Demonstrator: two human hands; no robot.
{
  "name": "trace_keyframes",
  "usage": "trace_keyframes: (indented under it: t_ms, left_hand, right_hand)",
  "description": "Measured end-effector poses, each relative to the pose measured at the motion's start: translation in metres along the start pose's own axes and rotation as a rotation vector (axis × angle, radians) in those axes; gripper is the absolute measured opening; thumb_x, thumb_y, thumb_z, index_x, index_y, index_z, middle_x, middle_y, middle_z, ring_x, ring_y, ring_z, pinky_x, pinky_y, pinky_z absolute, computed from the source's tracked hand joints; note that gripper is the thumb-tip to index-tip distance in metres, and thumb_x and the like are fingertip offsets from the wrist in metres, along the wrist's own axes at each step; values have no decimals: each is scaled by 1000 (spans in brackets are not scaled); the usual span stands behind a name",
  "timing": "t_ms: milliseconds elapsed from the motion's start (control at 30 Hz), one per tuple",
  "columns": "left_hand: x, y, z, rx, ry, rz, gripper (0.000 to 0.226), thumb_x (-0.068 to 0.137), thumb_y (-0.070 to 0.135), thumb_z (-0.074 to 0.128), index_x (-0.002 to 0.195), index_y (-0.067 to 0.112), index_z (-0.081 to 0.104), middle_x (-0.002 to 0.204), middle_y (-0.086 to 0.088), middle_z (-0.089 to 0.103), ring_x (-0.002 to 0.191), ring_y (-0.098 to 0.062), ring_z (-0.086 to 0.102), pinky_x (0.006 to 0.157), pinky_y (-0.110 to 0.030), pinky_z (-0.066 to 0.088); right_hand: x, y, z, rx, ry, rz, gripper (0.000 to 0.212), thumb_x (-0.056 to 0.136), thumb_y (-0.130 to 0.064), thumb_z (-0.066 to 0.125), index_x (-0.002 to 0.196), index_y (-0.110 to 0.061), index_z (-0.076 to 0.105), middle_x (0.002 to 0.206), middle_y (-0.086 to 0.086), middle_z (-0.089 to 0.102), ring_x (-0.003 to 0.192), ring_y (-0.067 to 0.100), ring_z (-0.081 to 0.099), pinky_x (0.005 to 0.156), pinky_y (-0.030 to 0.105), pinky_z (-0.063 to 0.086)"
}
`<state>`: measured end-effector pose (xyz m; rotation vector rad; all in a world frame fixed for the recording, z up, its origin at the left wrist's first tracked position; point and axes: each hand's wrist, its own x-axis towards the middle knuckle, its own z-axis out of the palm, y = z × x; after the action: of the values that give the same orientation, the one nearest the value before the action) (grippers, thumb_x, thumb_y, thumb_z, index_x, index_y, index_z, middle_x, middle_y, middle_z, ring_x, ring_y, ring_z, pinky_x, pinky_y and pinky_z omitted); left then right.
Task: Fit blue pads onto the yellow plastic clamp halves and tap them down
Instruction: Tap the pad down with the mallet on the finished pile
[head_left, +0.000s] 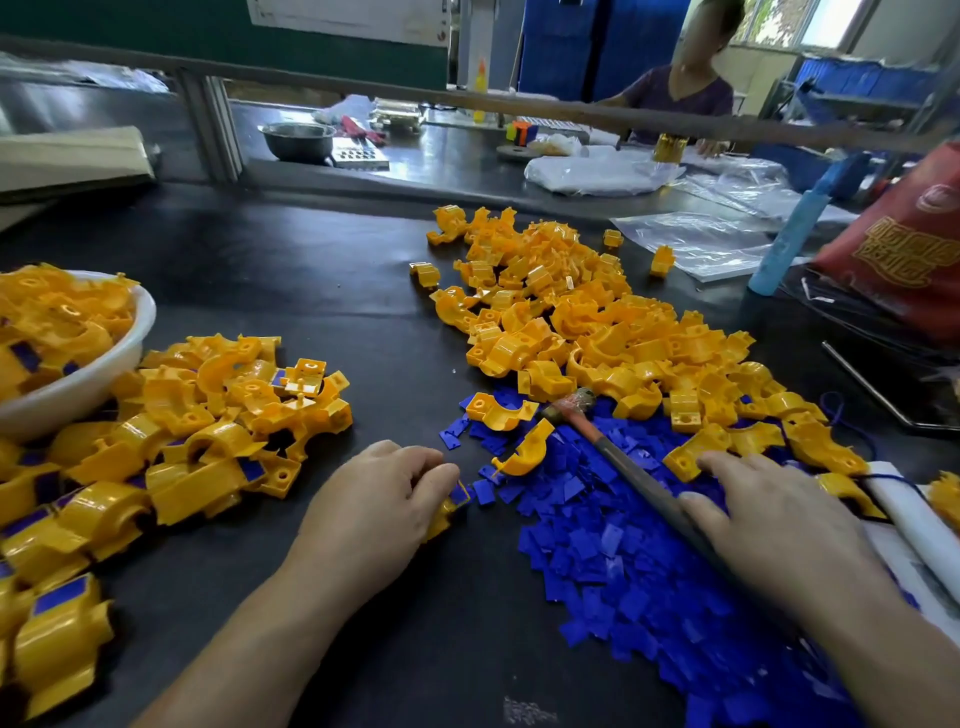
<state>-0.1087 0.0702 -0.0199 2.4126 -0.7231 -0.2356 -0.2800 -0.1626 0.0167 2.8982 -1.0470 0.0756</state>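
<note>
My left hand (384, 499) grips a yellow clamp half (445, 512) with a blue pad (460, 492) on it, low on the black mat. My right hand (769, 519) lies over the dark handle of a small hammer (623, 462), thumb against it and fingers stretched toward a yellow clamp half (688, 460); its metal head points away from me. Loose blue pads (613, 561) are heaped under and in front of the right hand. A big pile of bare yellow clamp halves (587, 322) lies beyond them. Two single halves (524, 452) sit between my hands.
A pile of padded clamp halves (208, 431) lies at the left beside a white bowl (111, 364) holding more. A red bag (904, 260), a blue tube (795, 234) and plastic bags stand at the right. Another person works at the far bench.
</note>
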Motion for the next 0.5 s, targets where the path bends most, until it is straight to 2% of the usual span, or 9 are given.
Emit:
trace_keyframes:
  t_ms: [67,133,200,267,367,500]
  left_hand:
    - [0,-4,-2,81,-30,-2,63,82,71,53,131,32,55,112,15,54,103,-7,52,87,-32,51]
    - [-1,-7,-5,142,-67,-12,76,69,80,59,128,33,51,110,17,48,104,-6,49,88,-31,49]
    - [-2,-6,-6,196,-71,-9,70,66,77,64,120,35,49,107,17,47,102,-6,47,86,-29,48]
    - [-4,-5,-3,263,-48,18,57,72,70,65,115,37,50,109,16,49,102,-7,47,85,-28,47]
    - [-3,-4,-2,285,-28,42,46,78,64,64,114,38,51,108,17,49,102,-6,47,83,-26,46]
    - [-1,-7,-4,269,-48,52,43,79,63,64,112,41,50,108,18,51,100,-5,47,80,-26,46]
  right_hand:
    - [-2,0,4,41,24,-27,43,94,-52,38,133,-34,43,119,-8,56,108,14,54,81,30,48]
    - [-3,-3,7,77,39,-54,41,94,-53,38,130,-35,45,113,-11,57,103,11,54,77,27,48]
    - [-3,-5,11,69,21,-79,42,92,-57,40,129,-38,44,113,-13,56,102,9,52,77,26,48]
    - [-1,-7,15,42,-2,-118,39,90,-58,44,124,-39,45,109,-13,53,99,8,49,75,23,46]
    - [2,-10,17,34,26,-150,27,92,-50,45,115,-37,51,94,-14,47,88,6,45,70,21,42]
    - [7,-10,13,34,73,-129,20,94,-40,42,107,-32,56,90,-13,50,82,6,49,69,24,47]
